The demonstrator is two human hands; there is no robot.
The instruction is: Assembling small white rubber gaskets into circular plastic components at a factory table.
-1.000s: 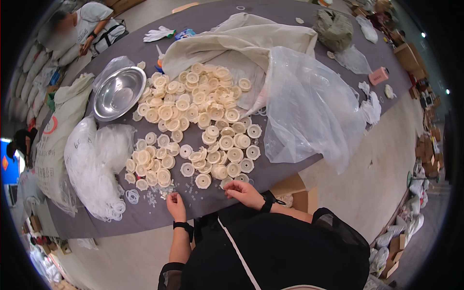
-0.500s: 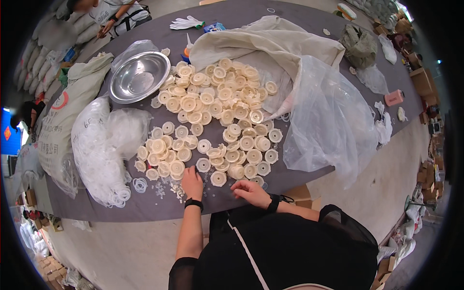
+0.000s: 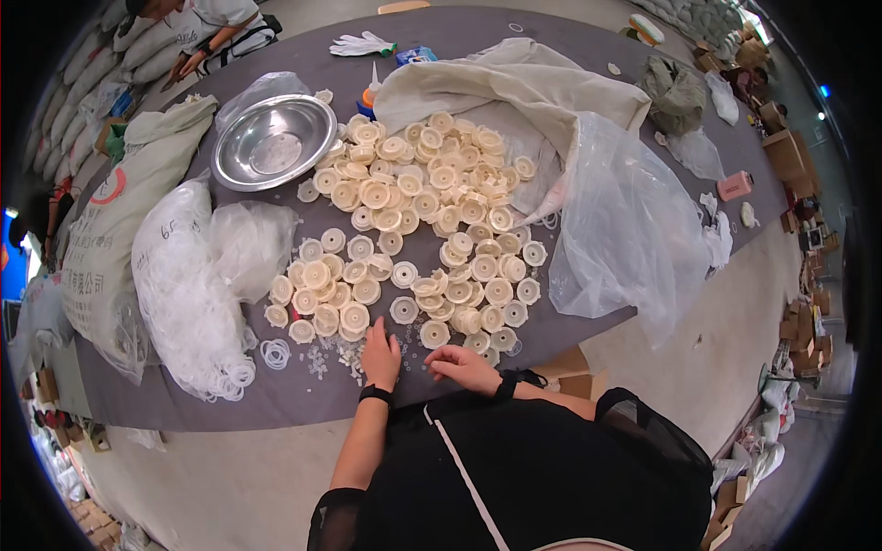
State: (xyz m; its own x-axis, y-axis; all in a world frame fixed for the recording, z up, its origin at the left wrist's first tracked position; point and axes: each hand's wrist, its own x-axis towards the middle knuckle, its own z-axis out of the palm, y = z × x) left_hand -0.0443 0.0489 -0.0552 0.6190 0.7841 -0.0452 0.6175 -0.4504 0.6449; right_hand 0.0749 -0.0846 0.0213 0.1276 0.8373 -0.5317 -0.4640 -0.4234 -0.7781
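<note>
My left hand (image 3: 380, 360) lies low over the near edge of the pile, fingers stretched forward and thumb apart. Its fingertips are beside a cream, scalloped round plastic part (image 3: 355, 319) and a paler disc (image 3: 403, 310). Small white pegs (image 3: 354, 356) and tiny clear rings (image 3: 319, 358) lie scattered left of that hand. To the right, my right hand (image 3: 465, 369) has curled fingers, thumb and fingertips drawn together just below another round part (image 3: 435, 333). Anything within that pinch is too small to make out.
A large heap of cream parts (image 3: 413, 174) covers mid-table. Left of it are a steel basin (image 3: 276, 147), a clear bag of white rings (image 3: 184, 294) and a woven sack (image 3: 119, 220). Plastic sheeting (image 3: 625, 220) drapes at right. A person (image 3: 207, 37) is at the far left.
The view has shifted slightly. My right hand has come left, closer to my left hand, with its fingers curled. My left thumb now stands away from its fingers.
</note>
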